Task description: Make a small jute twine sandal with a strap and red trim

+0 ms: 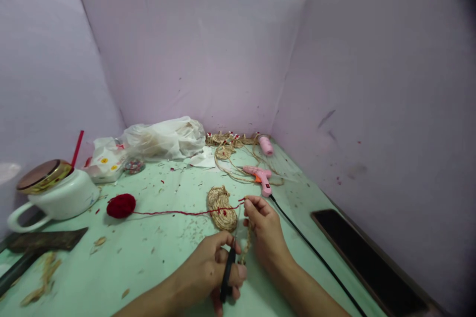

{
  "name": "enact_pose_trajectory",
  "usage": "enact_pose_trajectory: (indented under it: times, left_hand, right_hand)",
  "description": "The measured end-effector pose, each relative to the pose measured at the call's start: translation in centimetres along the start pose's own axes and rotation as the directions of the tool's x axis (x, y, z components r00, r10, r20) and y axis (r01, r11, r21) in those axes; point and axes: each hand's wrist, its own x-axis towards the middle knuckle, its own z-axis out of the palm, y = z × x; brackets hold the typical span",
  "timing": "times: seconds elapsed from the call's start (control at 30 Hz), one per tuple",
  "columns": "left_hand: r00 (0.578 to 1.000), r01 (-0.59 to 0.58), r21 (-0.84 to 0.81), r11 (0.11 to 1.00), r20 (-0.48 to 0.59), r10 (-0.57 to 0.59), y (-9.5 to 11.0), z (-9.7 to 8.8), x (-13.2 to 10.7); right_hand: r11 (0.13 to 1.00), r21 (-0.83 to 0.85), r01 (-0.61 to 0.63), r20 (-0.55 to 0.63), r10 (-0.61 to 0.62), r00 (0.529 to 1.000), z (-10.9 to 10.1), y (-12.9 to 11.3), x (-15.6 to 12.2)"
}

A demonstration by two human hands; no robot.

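My left hand [211, 270] is closed round black-handled scissors [228, 272], blades pointing up toward the red yarn. My right hand [264, 230] pinches the end of a red yarn strand [178, 212] and also holds a short braided straw cord [246, 245] that hangs below it. The yarn runs left across a small woven straw sole shape [222, 207] to a red yarn ball [121, 205] lying on the pale green table [156, 257].
A pink glue gun [260, 177] with a black cable [308, 245] lies behind my right hand. Straw cord coils [228, 151], a pink spool [266, 144], plastic bags [163, 137], a lidded white mug [55, 193] at left, a dark phone [366, 257] at right. Lilac partition walls enclose the table.
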Motion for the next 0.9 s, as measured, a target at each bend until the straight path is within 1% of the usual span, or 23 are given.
enact_pose_trajectory:
  times: [0.13,0.23,0.37,0.5,0.7,0.8,0.9]
  left_hand:
    - [0.996,-0.083,-0.011,0.997,-0.021,0.082,-0.1,-0.13,0.44]
    - [0.993,-0.106,0.01,0.994,-0.054,0.107,0.09,-0.23,0.75]
    - [0.988,-0.093,0.057,0.994,-0.117,0.099,0.36,-0.08,0.88]
    - [0.986,-0.108,0.012,0.994,-0.126,0.109,0.35,0.15,0.89]
    - [0.983,-0.092,-0.02,0.996,-0.16,0.088,0.37,0.26,0.74]
    - [0.982,-0.1,-0.033,0.994,-0.164,0.093,0.41,0.35,0.62]
    - [0.983,-0.102,-0.034,0.994,-0.158,0.095,0.34,0.39,0.66]
  right_hand:
    - [0.999,0.018,-0.04,0.054,0.039,0.998,0.16,-0.06,-0.38]
    - [0.996,0.038,-0.076,0.1,0.071,0.992,0.3,-0.02,-0.71]
    - [0.992,0.064,-0.105,0.145,0.094,0.985,0.13,0.06,-0.69]
    - [0.99,0.078,-0.115,0.172,0.1,0.98,-0.04,0.04,-0.57]
    - [0.991,0.067,-0.12,0.215,0.103,0.971,-0.05,-0.02,-0.77]
    - [0.993,0.047,-0.111,0.214,0.098,0.972,-0.07,0.01,-0.83]
    - [0.995,0.028,-0.098,0.188,0.091,0.978,-0.05,-0.13,-0.79]
